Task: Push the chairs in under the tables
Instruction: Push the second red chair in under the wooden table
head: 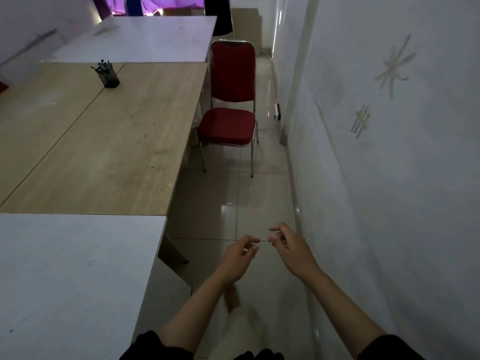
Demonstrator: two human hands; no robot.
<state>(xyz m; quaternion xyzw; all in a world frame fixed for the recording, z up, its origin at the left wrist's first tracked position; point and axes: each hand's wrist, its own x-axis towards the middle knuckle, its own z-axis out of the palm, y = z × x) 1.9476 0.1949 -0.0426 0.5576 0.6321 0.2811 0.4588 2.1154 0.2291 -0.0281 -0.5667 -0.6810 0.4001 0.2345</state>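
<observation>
Wooden table (104, 141) is running along the left from 9 toward 11 o'clock, a pen holder (108, 74) standing on it at 10 o'clock; white tables are butting against it at both ends. Red chair (230, 105) is sitting at 12 o'clock in the narrow aisle, seat beside the table edge, not under it, back to the far end. Risk, as I judge it: the chair is facing along the aisle, so shoving it straight would be jamming its legs against the table frame; it is needing a turn first, and the wall at 3 o'clock is leaving little room. Left hand (240, 258) is hanging at 6 o'clock, fingers curled, pinching something thin, cannot tell what. Right hand (288, 245) just beside it, fingers likewise pinched on the same thread-like thing, well short of the chair.
</observation>
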